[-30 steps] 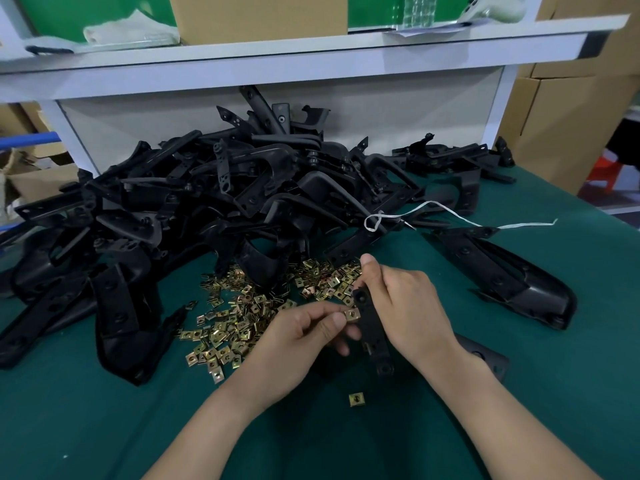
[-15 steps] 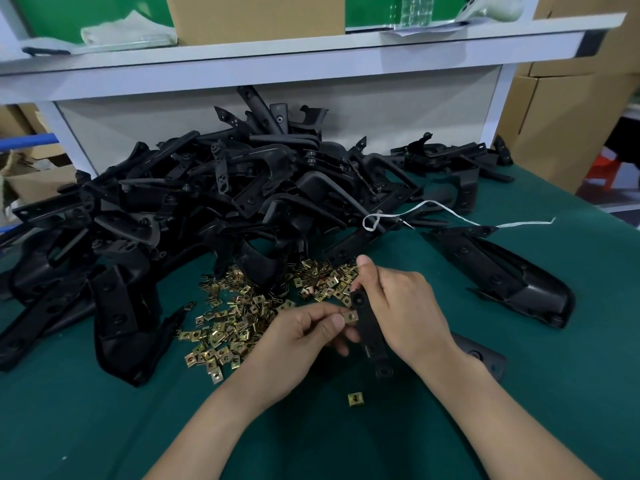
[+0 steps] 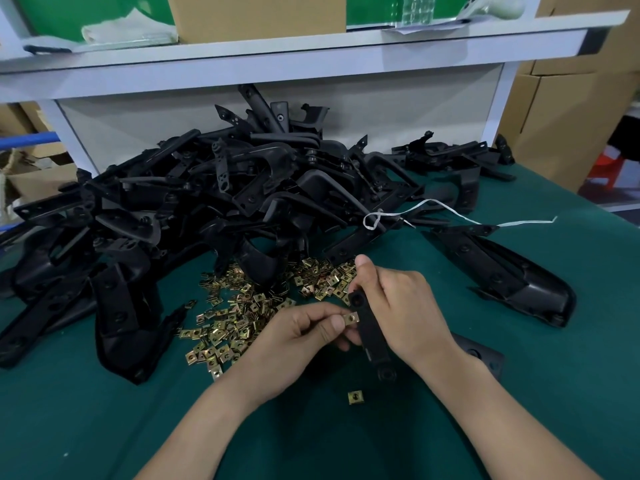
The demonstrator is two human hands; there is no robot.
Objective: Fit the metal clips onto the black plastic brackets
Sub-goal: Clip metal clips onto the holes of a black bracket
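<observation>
Above the tabletop (image 3: 540, 393), the right hand (image 3: 401, 306) is gripping a bracket (image 3: 369, 336) lengthwise, near to far. The left hand (image 3: 298, 344) is pinching a clip (image 3: 350, 319) at its left edge.

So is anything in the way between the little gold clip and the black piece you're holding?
Nothing visible is. The left hand pinches the clip right at the side edge of the bracket, which the right hand holds. The other clips lie on the table, out of the way.
</observation>
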